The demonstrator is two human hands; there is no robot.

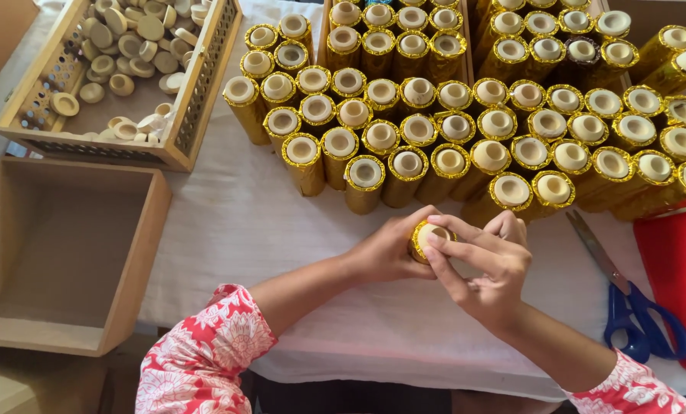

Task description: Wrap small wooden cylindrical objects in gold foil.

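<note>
Head view, left hand: the left hand (389, 249) closes around the side of a gold-wrapped tube (429, 236); its grip is shut on the tube and keeps it upright above the worktop (235, 222).
Head view, right hand: the right hand (485, 268) comes from the other side; thumb and forefinger lie on the cream-coloured cap at the top of the same tube, so this grip is also closed on it.
Held tube: it is between both hands, near the front edge of the white cloth, just before the big group of tubes.
Standing tubes: many gold tubes (473, 130) with cream caps stand close together in rows behind the hands.
Tray of caps: a wooden tray (197, 107) at the far left holds loose cream caps (128, 46).
Empty box: a plain wooden box (139, 253) sits beside the cloth, on the left.
Scissors: blue-handled scissors (634, 307) lie at the right, next to a red sheet (676, 276).
Sleeves: both arms wear red sleeves with white flowers.
</note>
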